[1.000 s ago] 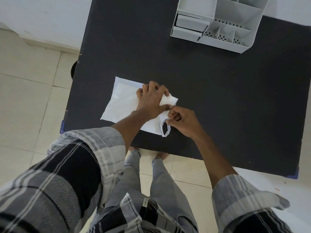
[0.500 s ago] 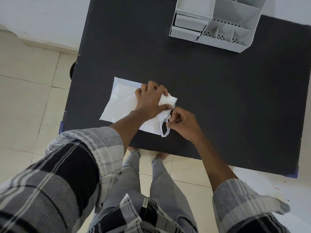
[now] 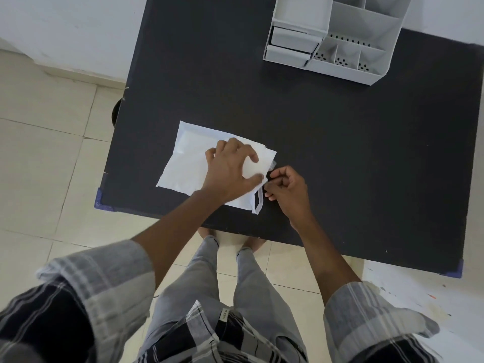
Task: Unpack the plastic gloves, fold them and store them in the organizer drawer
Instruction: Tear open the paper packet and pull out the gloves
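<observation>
White flat plastic glove packet (image 3: pixel 188 163) lies near-left on the black table (image 3: pixel 340 153). Left hand (image 3: pixel 230 174), previously clenched, now spreads flat across it; right hand (image 3: pixel 285 189) pinches its right edge. Unpacking continues; grey organizer (image 3: pixel 340 66) far right.

Left hand (image 3: pixel 230 171) palm down, fingers spread and pressing flat, forearm reaching in from lower left; right hand (image 3: pixel 285 187) just beside it, fingers curled, thumb and fingertips pinched together, forearm angled in from lower right.
</observation>
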